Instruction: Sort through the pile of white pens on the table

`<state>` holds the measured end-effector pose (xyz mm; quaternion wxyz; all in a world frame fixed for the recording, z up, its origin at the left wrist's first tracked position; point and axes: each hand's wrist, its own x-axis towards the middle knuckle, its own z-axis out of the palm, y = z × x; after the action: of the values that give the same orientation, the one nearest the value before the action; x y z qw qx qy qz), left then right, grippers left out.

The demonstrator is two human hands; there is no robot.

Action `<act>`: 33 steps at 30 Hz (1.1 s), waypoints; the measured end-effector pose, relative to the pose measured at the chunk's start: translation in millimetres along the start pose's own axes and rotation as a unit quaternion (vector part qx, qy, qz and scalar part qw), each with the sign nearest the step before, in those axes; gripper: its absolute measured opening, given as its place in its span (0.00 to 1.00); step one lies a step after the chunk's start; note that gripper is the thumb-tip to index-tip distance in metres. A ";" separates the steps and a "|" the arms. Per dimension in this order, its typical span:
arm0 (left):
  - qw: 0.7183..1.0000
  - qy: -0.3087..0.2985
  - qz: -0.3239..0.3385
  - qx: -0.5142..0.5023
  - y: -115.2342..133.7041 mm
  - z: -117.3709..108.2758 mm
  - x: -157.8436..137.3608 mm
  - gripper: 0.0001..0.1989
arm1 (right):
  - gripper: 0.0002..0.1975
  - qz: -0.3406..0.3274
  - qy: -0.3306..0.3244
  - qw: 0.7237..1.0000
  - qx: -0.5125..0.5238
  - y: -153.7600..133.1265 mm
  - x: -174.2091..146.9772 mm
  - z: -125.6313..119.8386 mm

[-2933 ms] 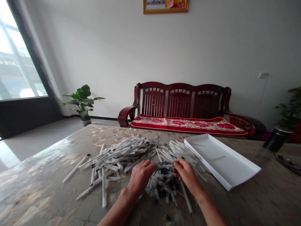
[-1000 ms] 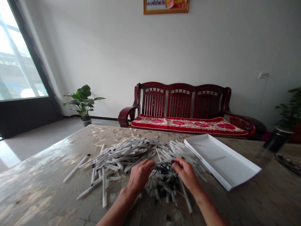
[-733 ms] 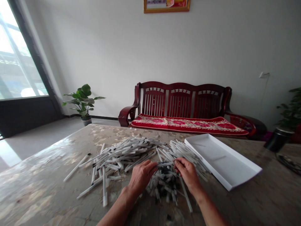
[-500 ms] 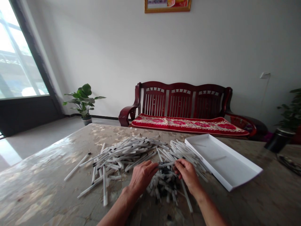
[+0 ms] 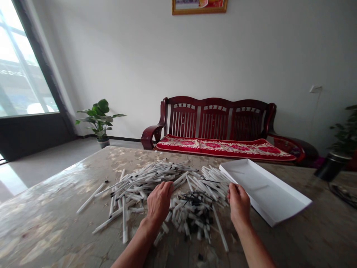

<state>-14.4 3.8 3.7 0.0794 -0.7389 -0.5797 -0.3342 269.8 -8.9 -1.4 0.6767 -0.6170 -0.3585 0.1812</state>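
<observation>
My left hand (image 5: 159,201) is closed at the near edge of the left pile of white pens (image 5: 156,175). A whitish pen barrel (image 5: 180,180) runs up and right from its fingertips. My right hand (image 5: 239,203) pinches a thin dark pen refill (image 5: 214,181), which points left over a stack of white pen tubes (image 5: 214,173). Between my forearms lies a heap of short translucent pen caps (image 5: 192,219), with thin black pieces (image 5: 195,197) on its far side. The fingertips of both hands are partly hidden.
A shallow white box (image 5: 267,191) stands right of the piles on the patterned tabletop (image 5: 64,223). Single pens lie at the left and by the cap heap. Beyond are a red wooden bench (image 5: 214,123), a potted plant (image 5: 102,119) and a black pot (image 5: 331,165).
My hands were close together over the cap heap with a pen between them. They have moved apart, left hand leftward and right hand rightward, and the thin refill now shows at my right fingers.
</observation>
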 end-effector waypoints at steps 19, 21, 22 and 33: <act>0.964 -0.066 0.169 -0.194 21.9 4.8 -11.0 0.12 | 0.23 0.069 -0.336 0.939 0.016 -26.4 -43.6 15.7; 0.962 -0.070 0.137 -0.225 21.9 3.7 -10.5 0.10 | 0.23 0.080 -0.320 0.944 0.023 -22.3 -43.1 16.9; 0.961 -0.074 0.118 -0.237 22.0 3.1 -10.1 0.09 | 0.23 0.087 -0.316 0.944 0.029 -20.4 -42.5 17.4; 0.892 -0.211 -0.084 -0.392 29.4 4.5 -5.4 0.14 | 0.27 0.045 -0.294 0.953 0.052 -19.6 -40.4 18.1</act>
<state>13.6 -7.6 5.1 -0.3686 -0.7118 -0.4646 -0.3762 225.8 -27.3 6.6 0.5640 -0.5156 -0.5036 0.4031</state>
